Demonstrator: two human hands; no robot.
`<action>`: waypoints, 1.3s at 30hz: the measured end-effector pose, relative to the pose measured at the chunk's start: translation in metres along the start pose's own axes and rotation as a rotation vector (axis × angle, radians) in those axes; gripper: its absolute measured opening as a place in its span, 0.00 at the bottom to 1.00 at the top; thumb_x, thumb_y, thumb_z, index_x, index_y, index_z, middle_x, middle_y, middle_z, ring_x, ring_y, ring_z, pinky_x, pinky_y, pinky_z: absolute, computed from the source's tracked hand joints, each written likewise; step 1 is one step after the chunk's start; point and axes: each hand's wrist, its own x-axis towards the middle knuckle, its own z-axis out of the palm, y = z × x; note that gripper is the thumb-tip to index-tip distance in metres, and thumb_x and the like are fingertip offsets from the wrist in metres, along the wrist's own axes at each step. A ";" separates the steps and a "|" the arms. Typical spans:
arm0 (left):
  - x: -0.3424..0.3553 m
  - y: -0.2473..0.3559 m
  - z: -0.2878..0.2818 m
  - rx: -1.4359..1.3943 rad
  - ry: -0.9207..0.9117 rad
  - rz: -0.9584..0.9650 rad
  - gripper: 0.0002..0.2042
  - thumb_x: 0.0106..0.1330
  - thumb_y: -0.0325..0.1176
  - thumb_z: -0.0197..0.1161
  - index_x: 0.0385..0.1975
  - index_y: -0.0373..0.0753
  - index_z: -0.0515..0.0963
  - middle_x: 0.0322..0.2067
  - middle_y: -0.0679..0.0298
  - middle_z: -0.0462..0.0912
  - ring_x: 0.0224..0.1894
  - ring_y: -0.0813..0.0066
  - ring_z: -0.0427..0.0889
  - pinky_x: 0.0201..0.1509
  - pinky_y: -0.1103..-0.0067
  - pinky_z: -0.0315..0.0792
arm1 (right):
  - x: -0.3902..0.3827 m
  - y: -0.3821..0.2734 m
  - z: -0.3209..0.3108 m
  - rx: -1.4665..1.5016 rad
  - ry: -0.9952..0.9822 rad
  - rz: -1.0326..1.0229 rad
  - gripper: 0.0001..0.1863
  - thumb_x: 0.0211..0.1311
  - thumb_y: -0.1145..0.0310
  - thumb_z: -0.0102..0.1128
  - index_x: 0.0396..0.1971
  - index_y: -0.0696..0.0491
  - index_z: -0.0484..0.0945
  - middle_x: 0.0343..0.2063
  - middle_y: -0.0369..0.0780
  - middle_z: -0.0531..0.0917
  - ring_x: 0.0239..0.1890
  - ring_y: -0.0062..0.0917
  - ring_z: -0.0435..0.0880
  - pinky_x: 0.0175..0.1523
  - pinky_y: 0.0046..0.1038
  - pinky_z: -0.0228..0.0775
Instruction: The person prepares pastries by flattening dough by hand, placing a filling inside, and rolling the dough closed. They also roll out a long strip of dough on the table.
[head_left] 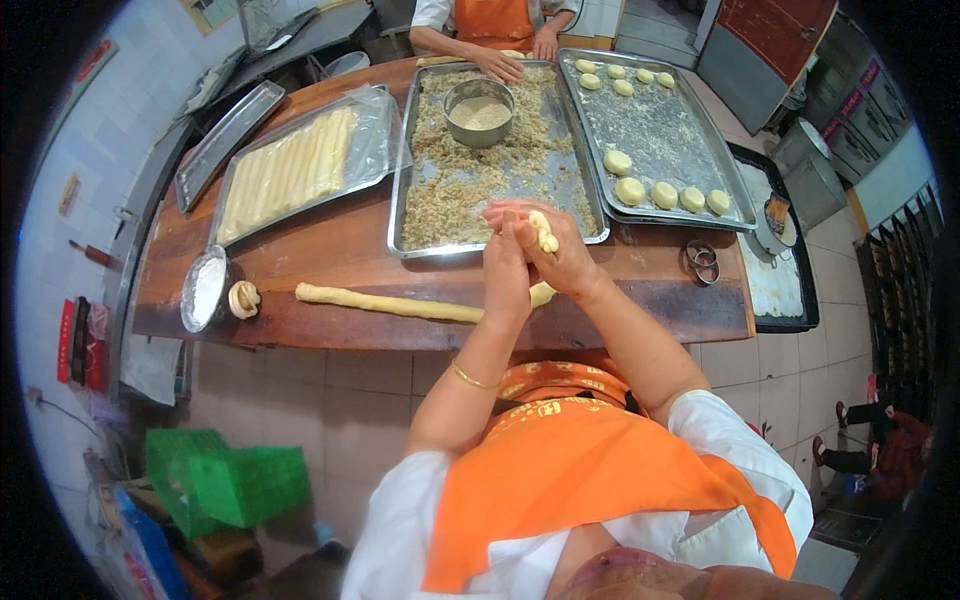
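Over the front edge of a metal tray [400, 215], my left hand [508, 255] and my right hand [568, 258] are pressed together. A lumpy piece of pale yellow dough [544, 232] sticks out between them, on the right hand's side; the rest of it is hidden by the palms and fingers. Below my hands, a long dough rope [390, 302] lies along the front of the wooden table [640, 305], partly covered by my left forearm. Crumbly filling [440, 190] is spread in the tray, with a round metal bowl [478, 115] standing on it.
At right, another tray [660, 130] holds several dough rounds [630, 190]; ring cutters [703, 262] lie below it. At left are dough strips [290, 170] under plastic, a flour bowl [206, 288] and a small ring-shaped piece [243, 299]. Across the table, a co-worker's hand [498, 66] reaches over the filling.
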 end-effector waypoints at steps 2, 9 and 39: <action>-0.005 0.002 0.007 -0.102 -0.049 -0.019 0.20 0.78 0.53 0.48 0.55 0.42 0.71 0.46 0.68 0.78 0.41 0.80 0.80 0.38 0.83 0.75 | -0.003 0.014 -0.008 0.195 -0.058 0.153 0.29 0.71 0.45 0.55 0.60 0.53 0.77 0.59 0.44 0.79 0.66 0.39 0.73 0.69 0.39 0.63; 0.001 -0.001 -0.022 -0.103 -0.255 -0.049 0.19 0.77 0.48 0.53 0.59 0.43 0.67 0.47 0.68 0.77 0.41 0.81 0.79 0.37 0.84 0.75 | 0.008 -0.016 0.003 0.088 0.183 -0.017 0.25 0.74 0.47 0.52 0.48 0.55 0.84 0.51 0.43 0.85 0.53 0.36 0.84 0.60 0.35 0.73; -0.003 0.007 -0.012 0.164 -0.226 -0.063 0.26 0.78 0.57 0.46 0.62 0.42 0.65 0.40 0.67 0.78 0.29 0.84 0.73 0.28 0.86 0.66 | -0.001 0.003 -0.010 0.316 -0.033 0.069 0.30 0.77 0.44 0.42 0.55 0.53 0.81 0.53 0.43 0.85 0.68 0.35 0.70 0.70 0.39 0.62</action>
